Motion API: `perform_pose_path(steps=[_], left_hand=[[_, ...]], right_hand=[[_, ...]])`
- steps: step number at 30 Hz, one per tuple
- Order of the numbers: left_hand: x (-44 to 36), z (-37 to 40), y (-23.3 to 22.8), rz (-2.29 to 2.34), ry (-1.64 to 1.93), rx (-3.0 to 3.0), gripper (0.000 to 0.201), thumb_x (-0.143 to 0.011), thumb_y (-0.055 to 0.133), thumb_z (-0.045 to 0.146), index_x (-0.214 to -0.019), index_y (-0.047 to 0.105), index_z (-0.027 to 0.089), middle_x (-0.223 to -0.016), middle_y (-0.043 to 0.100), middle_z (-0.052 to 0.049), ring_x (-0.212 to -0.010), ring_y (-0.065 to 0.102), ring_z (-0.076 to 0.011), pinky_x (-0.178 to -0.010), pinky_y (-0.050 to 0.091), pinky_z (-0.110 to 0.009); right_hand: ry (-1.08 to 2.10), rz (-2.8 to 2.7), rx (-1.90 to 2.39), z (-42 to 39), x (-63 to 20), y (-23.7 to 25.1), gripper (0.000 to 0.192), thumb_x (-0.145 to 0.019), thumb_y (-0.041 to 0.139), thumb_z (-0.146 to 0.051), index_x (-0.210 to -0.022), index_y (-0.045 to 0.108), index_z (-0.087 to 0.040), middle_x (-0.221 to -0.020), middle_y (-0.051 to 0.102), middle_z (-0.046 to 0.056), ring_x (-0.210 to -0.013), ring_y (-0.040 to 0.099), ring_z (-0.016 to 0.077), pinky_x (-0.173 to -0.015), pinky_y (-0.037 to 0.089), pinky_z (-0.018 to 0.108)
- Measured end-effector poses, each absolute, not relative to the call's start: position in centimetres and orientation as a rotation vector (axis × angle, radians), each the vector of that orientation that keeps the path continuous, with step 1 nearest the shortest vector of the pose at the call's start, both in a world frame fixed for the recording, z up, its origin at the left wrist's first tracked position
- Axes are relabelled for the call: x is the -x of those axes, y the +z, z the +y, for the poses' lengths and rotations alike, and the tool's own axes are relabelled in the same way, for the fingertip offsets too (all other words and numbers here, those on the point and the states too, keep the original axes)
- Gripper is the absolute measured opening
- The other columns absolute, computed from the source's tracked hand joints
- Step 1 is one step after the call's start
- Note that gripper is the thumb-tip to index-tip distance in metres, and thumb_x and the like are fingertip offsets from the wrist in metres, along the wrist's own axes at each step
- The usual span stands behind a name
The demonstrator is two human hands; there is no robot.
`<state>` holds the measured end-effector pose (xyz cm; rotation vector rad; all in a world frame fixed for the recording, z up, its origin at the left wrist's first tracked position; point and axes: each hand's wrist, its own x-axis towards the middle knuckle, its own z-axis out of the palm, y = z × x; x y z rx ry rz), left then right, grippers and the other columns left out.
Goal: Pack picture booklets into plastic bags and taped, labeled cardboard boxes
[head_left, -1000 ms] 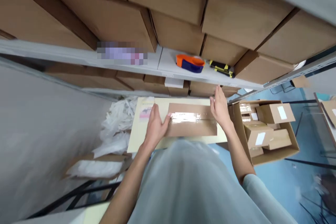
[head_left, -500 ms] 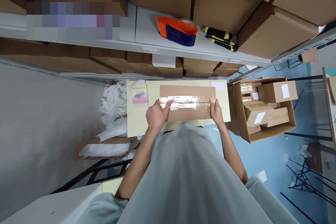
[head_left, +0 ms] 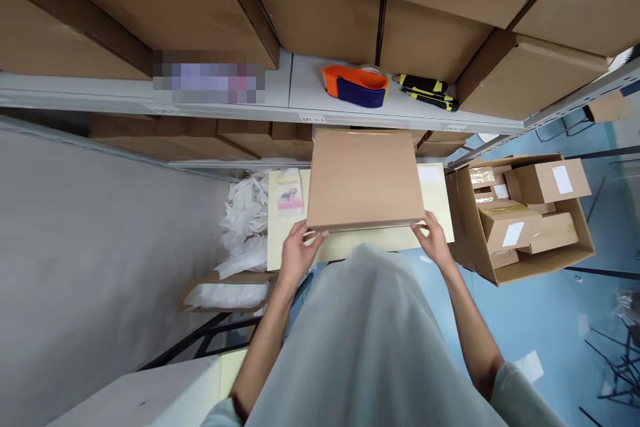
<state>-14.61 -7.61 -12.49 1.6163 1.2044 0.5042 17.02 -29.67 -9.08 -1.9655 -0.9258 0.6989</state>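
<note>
Tipped over since half a second ago, the cardboard box (head_left: 365, 177) now shows a broad, plain panel where its narrower, tape-sealed face was uppermost, so the shiny strip is out of my sight and the turned box reaches back toward the shelving. Both hands have moved to its near edge: the left hand (head_left: 297, 255) has thumb and fingers curled narrowly about the near left corner, and the right hand (head_left: 433, 239) pinches the near right corner likewise. From where I stand, I can't tell whether they bear any weight. It sits over the cream tabletop (head_left: 345, 243), between a pink-printed leaflet (head_left: 289, 193) on the left and a white slip (head_left: 429, 173) on the right. Beyond, an orange-and-navy tape dispenser (head_left: 360, 95) rests on the shelf (head_left: 310, 80), seemingly unneeded for this handling, while an open carton (head_left: 460, 233) holding smaller boxes (head_left: 530, 180) stands just right of the table.
</note>
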Motion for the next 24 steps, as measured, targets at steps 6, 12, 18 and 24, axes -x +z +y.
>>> perform_pose_path(steps=[6,12,18,24], left_hand=[[15.4,-10.1,-20.9,1.297,0.332,-1.382,0.043,-0.081,0.065,0.037,-0.118,0.077,0.020,-0.135,0.077,-0.014,-0.136,0.069,-0.0347,-0.121,0.053,-0.053],[14.5,-5.8,-22.4,1.334,0.277,-1.309,0.051,-0.086,0.063,0.040,-0.130,0.078,0.019,-0.138,0.078,-0.017,-0.135,0.071,-0.0365,-0.117,0.056,-0.056],[8.9,0.5,-20.6,1.341,0.421,-1.254,0.059,-0.103,0.054,0.057,-0.139,0.071,0.013,-0.146,0.073,-0.023,-0.134,0.071,-0.0305,-0.110,0.060,-0.047],[9.3,-0.2,-15.9,1.344,0.582,-1.215,0.086,-0.104,0.036,0.080,-0.135,0.072,0.008,-0.122,0.080,-0.021,-0.104,0.080,-0.0231,-0.100,0.064,-0.040]], right_hand=[[0.994,-0.705,1.955,-31.6,-16.4,-18.1,0.047,-0.094,0.055,-0.041,-0.131,0.079,-0.025,-0.143,0.074,0.011,-0.123,0.072,0.0282,-0.091,0.068,0.043],[0.996,-0.520,2.012,-29.3,-20.3,-20.5,0.048,-0.093,0.059,-0.057,-0.116,0.082,-0.022,-0.117,0.082,0.014,-0.109,0.076,0.0294,-0.099,0.065,0.050],[0.967,-0.420,1.953,-22.5,-22.8,-19.6,0.071,-0.097,0.053,-0.080,-0.105,0.081,-0.015,-0.117,0.083,0.020,-0.101,0.079,0.0285,-0.095,0.064,0.047],[0.892,-0.367,1.874,-23.5,-21.3,-14.9,0.077,-0.095,0.055,-0.087,-0.095,0.084,-0.016,-0.110,0.085,0.018,-0.102,0.079,0.0305,-0.096,0.064,0.048]])
